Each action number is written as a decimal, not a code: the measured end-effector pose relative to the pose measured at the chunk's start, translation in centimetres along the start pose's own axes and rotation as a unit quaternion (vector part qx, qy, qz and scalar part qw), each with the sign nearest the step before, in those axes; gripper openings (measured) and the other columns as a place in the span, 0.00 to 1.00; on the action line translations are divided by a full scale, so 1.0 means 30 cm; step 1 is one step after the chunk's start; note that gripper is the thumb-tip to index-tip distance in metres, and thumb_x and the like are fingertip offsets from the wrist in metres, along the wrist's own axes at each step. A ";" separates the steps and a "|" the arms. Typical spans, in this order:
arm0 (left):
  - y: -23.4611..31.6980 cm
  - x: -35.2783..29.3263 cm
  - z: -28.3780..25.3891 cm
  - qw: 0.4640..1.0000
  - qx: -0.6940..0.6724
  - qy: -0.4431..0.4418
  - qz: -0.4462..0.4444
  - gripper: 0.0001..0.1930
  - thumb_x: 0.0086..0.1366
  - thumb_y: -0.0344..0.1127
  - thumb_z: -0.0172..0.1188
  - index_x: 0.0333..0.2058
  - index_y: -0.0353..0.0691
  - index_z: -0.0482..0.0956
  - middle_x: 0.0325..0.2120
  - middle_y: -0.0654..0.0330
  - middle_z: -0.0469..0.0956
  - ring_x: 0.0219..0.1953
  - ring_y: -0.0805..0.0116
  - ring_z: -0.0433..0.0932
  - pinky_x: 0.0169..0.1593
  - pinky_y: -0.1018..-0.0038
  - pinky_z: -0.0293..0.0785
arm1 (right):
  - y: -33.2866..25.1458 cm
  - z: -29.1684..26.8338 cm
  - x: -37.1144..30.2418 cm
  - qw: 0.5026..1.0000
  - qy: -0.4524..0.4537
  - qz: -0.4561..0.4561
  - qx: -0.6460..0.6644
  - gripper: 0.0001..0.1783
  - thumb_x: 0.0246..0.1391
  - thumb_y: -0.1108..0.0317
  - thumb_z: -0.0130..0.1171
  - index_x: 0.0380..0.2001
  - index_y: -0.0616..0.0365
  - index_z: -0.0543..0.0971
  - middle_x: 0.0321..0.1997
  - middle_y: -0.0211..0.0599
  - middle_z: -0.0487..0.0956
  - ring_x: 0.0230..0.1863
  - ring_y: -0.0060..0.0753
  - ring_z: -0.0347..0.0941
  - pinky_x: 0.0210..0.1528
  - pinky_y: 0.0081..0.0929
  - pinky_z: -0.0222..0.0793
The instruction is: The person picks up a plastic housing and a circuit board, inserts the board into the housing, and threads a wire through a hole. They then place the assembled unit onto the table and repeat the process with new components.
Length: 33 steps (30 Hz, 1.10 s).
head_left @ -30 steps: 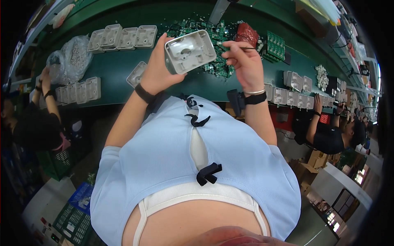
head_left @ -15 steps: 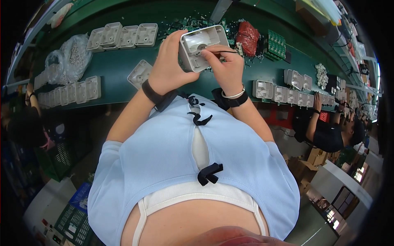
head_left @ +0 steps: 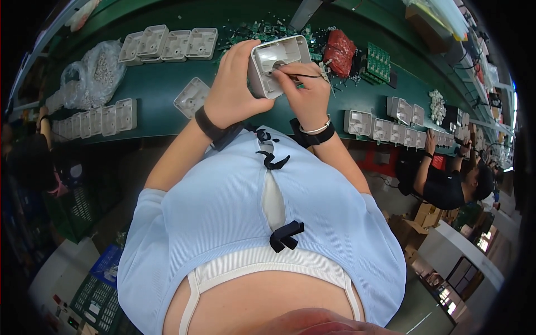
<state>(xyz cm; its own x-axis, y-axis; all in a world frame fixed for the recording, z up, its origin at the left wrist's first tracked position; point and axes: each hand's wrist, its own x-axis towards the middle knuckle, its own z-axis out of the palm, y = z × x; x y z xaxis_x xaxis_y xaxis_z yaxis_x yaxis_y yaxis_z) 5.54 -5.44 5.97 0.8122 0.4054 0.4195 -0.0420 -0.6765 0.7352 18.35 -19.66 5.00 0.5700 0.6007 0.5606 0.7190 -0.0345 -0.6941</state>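
Observation:
My left hand (head_left: 230, 86) is closed around the side of a light grey plastic housing (head_left: 291, 51), thumb at its lower edge. This open box is tilted toward me above the bench and has ribs and posts inside. Inside the box, the fingertips of my right hand (head_left: 307, 94) are pinched together near a small round part. A thin black wire (head_left: 306, 76) runs from these fingers across the hand; its ends are hidden. To the left of my left hand, another open grey housing (head_left: 191, 98) lies on the bench.
Rows of grey housings (head_left: 202, 43) stand at left, beside a clear bag of small white parts (head_left: 103, 72). Behind my hands lie loose green circuit boards (head_left: 254, 34), a red bag (head_left: 339, 53) and stacked boards (head_left: 376, 62). More housings (head_left: 381, 129) line the right, near a co-worker (head_left: 444, 181).
The housing and both hands have shifted very slightly. My right fingertips remain inside the box, and the black wire now bends a little differently.

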 end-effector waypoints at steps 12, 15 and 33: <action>-0.047 -0.013 0.042 0.983 -0.156 -0.038 -0.091 0.52 0.43 0.33 0.74 0.67 0.41 0.56 0.63 0.48 0.63 0.62 0.49 0.70 0.62 0.62 0.73 | -0.016 -0.048 0.011 0.986 -0.140 0.020 -0.093 0.08 0.55 0.72 0.67 0.38 0.59 0.87 0.42 0.34 0.84 0.41 0.35 0.80 0.44 0.26 0.72; -0.051 -0.010 0.030 0.986 -0.138 -0.034 -0.088 0.53 0.42 0.35 0.73 0.68 0.40 0.55 0.64 0.46 0.62 0.63 0.45 0.70 0.63 0.61 0.72 | -0.002 -0.071 -0.021 0.992 -0.099 0.072 0.039 0.10 0.57 0.73 0.66 0.43 0.60 0.86 0.41 0.34 0.85 0.42 0.32 0.80 0.45 0.28 0.73; -0.012 0.020 0.002 0.991 -0.126 0.042 -0.031 0.52 0.47 0.23 0.74 0.69 0.38 0.53 0.61 0.50 0.66 0.59 0.57 0.77 0.58 0.64 0.82 | 0.184 -0.130 -0.059 0.759 -0.177 0.332 0.531 0.37 0.60 0.77 0.62 0.71 0.59 0.62 0.65 0.45 0.74 0.63 0.38 0.72 0.67 0.34 0.67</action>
<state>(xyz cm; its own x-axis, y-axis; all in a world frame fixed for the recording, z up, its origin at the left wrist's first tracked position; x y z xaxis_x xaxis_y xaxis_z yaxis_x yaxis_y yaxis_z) 6.08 -4.99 5.93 0.7672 0.4975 0.4048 -0.1461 -0.4790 0.8655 22.85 -24.01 1.95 0.3888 0.9161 -0.0978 -0.5129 0.1270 -0.8490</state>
